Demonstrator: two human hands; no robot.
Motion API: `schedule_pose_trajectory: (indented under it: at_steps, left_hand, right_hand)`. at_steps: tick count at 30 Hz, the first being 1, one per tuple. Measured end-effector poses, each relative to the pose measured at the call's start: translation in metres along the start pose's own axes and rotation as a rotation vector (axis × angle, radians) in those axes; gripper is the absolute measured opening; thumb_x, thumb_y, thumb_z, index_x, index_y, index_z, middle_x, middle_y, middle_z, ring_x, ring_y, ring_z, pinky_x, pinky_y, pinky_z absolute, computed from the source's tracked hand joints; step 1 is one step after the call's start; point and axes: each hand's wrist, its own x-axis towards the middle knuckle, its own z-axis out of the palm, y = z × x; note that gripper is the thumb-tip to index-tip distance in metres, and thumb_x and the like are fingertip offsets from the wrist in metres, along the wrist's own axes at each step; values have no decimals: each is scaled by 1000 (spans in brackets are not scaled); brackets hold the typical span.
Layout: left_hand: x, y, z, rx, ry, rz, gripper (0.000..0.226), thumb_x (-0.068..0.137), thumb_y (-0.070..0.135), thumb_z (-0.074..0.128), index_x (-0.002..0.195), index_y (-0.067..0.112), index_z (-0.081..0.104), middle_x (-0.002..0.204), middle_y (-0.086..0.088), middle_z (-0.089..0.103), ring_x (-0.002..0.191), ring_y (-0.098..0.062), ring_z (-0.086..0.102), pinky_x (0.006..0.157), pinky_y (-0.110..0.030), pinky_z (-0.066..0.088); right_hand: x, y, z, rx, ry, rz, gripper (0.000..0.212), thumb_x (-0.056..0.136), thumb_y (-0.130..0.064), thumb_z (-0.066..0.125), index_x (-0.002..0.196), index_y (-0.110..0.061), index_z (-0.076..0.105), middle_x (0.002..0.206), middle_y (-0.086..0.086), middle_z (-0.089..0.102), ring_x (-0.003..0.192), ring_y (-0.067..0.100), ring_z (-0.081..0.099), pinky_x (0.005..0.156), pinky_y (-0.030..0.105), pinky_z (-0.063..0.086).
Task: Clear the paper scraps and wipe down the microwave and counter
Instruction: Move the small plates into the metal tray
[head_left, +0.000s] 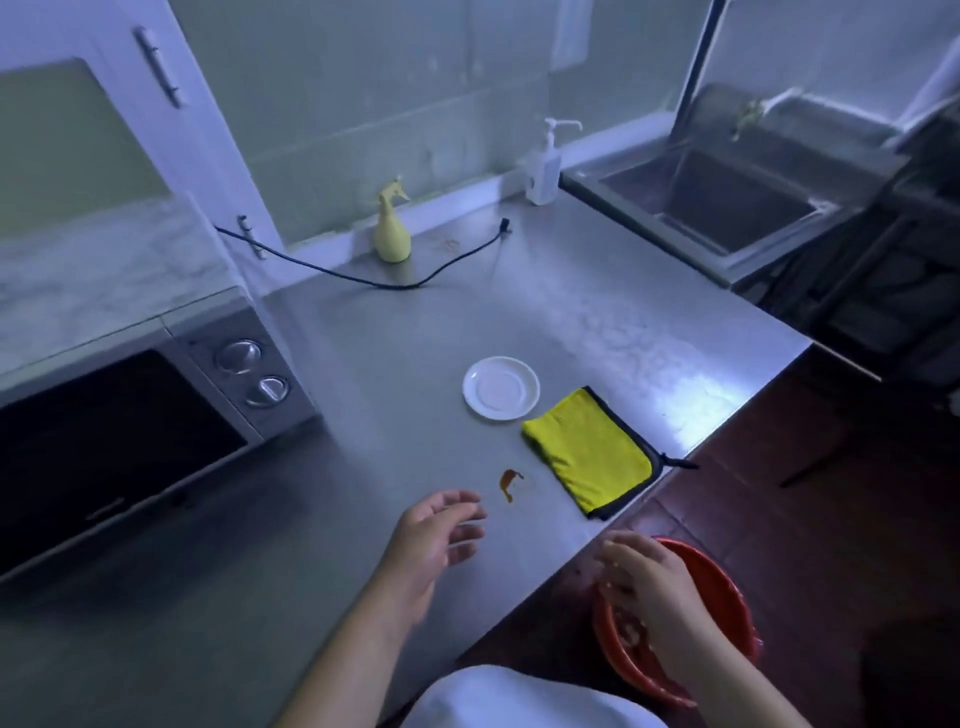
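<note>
Since the head view is the only feed, everything here comes from it. Over the front of the steel counter (415, 322) hovers the left hand (436, 535), fingers loosely spread, holding nothing. Just right of its fingertips there is a small brown smear (509, 483) on the metal.

Off the counter's edge, the right hand (644, 577) sits over a red bucket (724, 582) that stands lower than the countertop, fingers curled down into it. Some pale bits (631, 631) show inside under the hand. They are too blurred to call them paper scraps, and I cannot tell whether the fingers pinch anything.

Near the right edge lies a folded yellow cloth (589, 457) with black trim, neither hand on it. Just beside its far corner is a white saucer (501, 387).

At left stands the microwave (130, 431), door closed, two knobs on its right panel.

Along the back wall are a yellow spray bottle (392, 228) and a pump bottle (543, 166), with a black cord (363, 278) lying loose in front of the spray bottle. The sink (727, 202) is at far right.
</note>
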Motion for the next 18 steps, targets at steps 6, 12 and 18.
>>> schedule_pose_trajectory:
  at_steps: [6, 12, 18]
  left_hand:
    - [-2, -8, -42, -144, 113, -8, 12, 96, 4, 56, 96, 10, 67, 82, -5, 69, 70, -15, 63, 62, -23, 50]
    - [7, -4, -65, -240, 287, 31, 14, 96, 2, 54, 98, 6, 67, 86, -11, 71, 72, -20, 63, 64, -28, 50]
    - [7, -4, -51, -271, 486, -2, 16, 96, 0, 52, 97, 6, 67, 83, -10, 72, 69, -20, 64, 63, -27, 50]
  right_hand:
    - [27, -34, 47, -165, -62, -53, 7, 92, -1, 64, 93, -3, 70, 83, 13, 68, 74, 26, 65, 66, 34, 49]
    - [118, -86, 91, -511, -97, -283, 10, 87, -6, 69, 97, -6, 70, 79, 5, 69, 65, 18, 59, 62, 30, 45]
    - [236, -134, 126, -1053, -119, -389, 40, 85, -13, 66, 125, -11, 61, 107, 14, 70, 96, 32, 67, 74, 30, 45]
